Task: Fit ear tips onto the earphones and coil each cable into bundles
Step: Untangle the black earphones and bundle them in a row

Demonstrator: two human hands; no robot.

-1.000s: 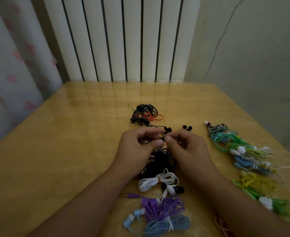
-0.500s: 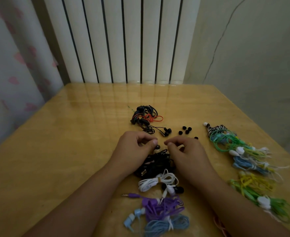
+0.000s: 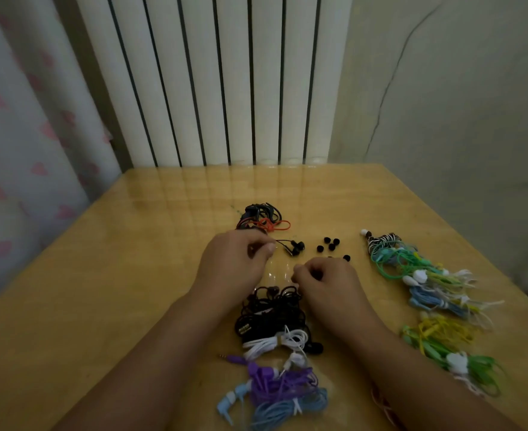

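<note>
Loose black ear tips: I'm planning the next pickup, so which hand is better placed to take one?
Probably the right hand: the loose black ear tips lie just beyond its fingers. The left hand pinches the black earphone cable.

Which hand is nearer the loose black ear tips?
Right. The right hand sits just below the loose black ear tips; the left hand is farther to their left.

Dim, soft picture; glare on the table (image 3: 194, 194); wide-angle bending at the edges.
</note>
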